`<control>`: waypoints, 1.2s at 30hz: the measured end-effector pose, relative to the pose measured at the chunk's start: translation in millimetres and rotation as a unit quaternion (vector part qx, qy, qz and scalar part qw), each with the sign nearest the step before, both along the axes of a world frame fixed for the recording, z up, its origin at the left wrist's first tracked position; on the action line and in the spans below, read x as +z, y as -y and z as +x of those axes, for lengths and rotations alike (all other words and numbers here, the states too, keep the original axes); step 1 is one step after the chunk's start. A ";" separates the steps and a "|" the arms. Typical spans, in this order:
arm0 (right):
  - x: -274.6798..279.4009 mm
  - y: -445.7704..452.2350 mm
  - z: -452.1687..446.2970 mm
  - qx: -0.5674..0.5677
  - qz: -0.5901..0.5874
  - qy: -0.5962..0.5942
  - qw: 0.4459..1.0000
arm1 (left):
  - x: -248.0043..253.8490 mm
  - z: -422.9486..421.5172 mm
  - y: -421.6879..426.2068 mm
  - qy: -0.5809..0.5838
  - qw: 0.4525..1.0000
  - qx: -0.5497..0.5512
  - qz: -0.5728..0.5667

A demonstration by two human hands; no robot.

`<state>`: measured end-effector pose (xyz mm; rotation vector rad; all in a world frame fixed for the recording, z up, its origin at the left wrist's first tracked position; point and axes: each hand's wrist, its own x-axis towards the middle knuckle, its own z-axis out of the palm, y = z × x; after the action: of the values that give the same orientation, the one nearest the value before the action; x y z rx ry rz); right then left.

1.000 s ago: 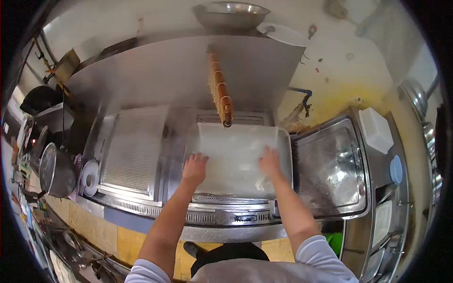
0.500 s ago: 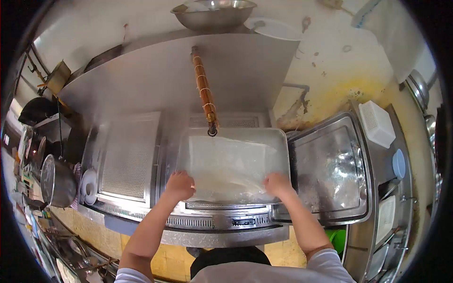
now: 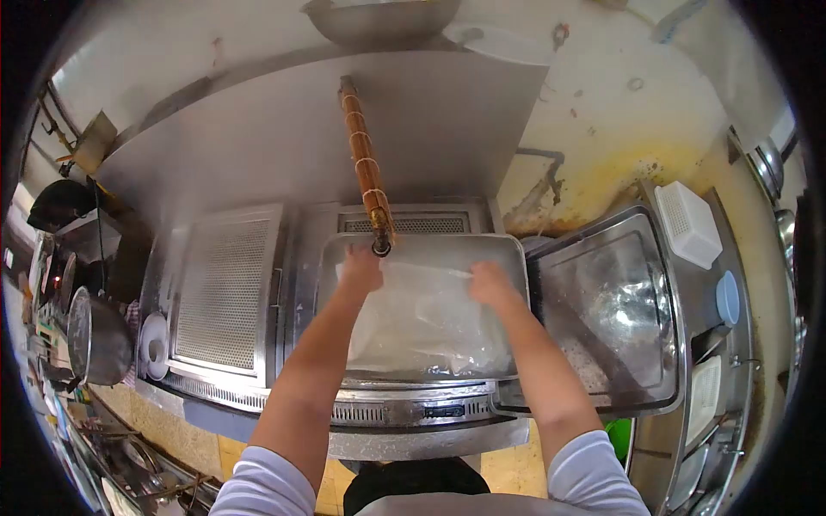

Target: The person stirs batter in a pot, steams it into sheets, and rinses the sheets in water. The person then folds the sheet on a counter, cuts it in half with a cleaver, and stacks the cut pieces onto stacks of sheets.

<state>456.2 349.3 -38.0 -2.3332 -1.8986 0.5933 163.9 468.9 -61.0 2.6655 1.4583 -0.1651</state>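
Note:
A thin, whitish wet sheet (image 3: 430,322) lies rumpled in a shallow metal tray (image 3: 509,361) on the steel counter. My left hand (image 3: 361,268) is at the sheet's far left part, fingers curled, beside the lower end of a rolled bamboo mat on a rod (image 3: 366,163). At the far right part of the sheet, my right hand (image 3: 488,282) pinches its edge. Between both hands the sheet's far edge runs nearly straight. Part of the left fingers is blurred by steam.
A perforated steel panel (image 3: 219,292) is to the left, with a pot (image 3: 105,337) beyond it. On the right stand a large empty metal tray (image 3: 607,310), a white plastic basket (image 3: 687,225) and a blue bowl (image 3: 728,298).
Both hands first came back to the tray's near edge, then moved away from me to its far part. The sheet, flat before, is now rumpled and drawn with them.

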 end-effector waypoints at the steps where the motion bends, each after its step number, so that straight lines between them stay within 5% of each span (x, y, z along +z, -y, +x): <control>1: 1.8 5.4 1.8 -0.001 0.016 -0.012 1.000 | 1.2 -0.9 -2.0 -0.026 1.000 -0.006 -0.007; 4: 23.1 25.2 5.1 0.008 0.021 0.039 0.999 | 6.8 -8.9 0.9 -0.072 0.997 -0.022 -0.014; 8: 5.4 41.7 20.8 0.067 0.132 0.073 0.986 | -10.7 -1.6 9.2 0.006 0.999 -0.047 0.014; 9: 10.3 49.4 17.4 0.062 0.165 0.055 0.983 | -46.4 9.1 1.5 0.194 0.978 -0.073 -0.032; 11: 22.8 62.1 9.0 0.054 0.203 0.026 0.977 | -41.1 46.4 18.1 0.367 0.920 -0.138 -0.016; 12: 31.1 68.1 4.3 0.050 0.209 0.018 0.976 | 2.8 71.6 44.9 0.359 0.915 -0.179 0.043; 15: 53.6 82.6 -5.9 0.056 0.240 0.012 0.969 | 21.6 112.2 70.9 0.423 0.864 -0.271 0.019; 18: 65.3 92.9 -5.8 0.052 0.243 0.024 0.968 | 18.6 126.1 77.8 0.216 0.934 -0.285 -0.010; 27: 92.0 127.2 20.0 -0.018 0.203 -0.015 0.979 | 8.4 80.1 64.1 0.197 0.941 -0.275 0.009; 30: 90.2 133.6 26.0 -0.030 0.199 -0.021 0.979 | 1.9 55.3 48.4 0.109 0.961 -0.253 0.006; 33: 96.1 139.9 19.6 -0.022 0.196 -0.037 0.980 | 18.9 44.6 57.2 0.100 0.969 -0.220 0.046; 36: 116.2 140.1 0.7 -0.003 0.186 -0.031 0.982 | 26.6 73.1 78.1 0.299 0.918 -0.260 0.004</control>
<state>456.8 209.3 78.2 -2.0584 -1.7900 0.2757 237.0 390.9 -34.3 2.6819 0.5607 0.5705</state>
